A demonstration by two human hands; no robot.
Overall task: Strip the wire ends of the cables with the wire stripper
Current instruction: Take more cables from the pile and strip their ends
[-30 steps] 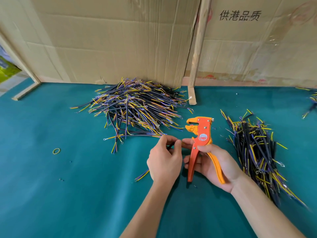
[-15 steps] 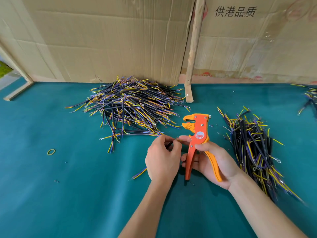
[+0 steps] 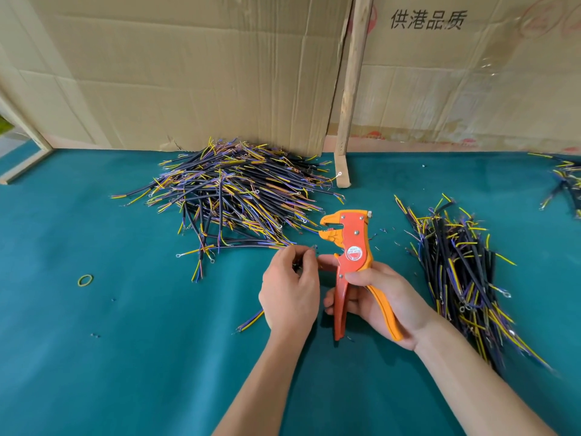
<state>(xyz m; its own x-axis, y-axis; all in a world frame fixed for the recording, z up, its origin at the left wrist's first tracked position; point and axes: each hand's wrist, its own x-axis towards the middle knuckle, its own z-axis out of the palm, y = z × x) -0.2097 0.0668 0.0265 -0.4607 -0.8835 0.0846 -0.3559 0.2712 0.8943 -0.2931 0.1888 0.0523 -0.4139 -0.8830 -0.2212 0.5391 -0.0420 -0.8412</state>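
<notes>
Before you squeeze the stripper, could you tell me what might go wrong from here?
1. The cable end pinched in the left hand sits below the stripper jaws, not between them; squeezing now may strip nothing.
2. The left fingertips are close to the right hand and the tool's head, so they could get nipped.
3. The pile lies just behind the hands; a loose wire might snag.

Rubber band [image 3: 85, 280], cardboard [image 3: 195, 67], wooden post [image 3: 352, 89]

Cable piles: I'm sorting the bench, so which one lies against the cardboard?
The big left pile: its far edge meets the cardboard wall. The right pile lies on open green mat.
</notes>
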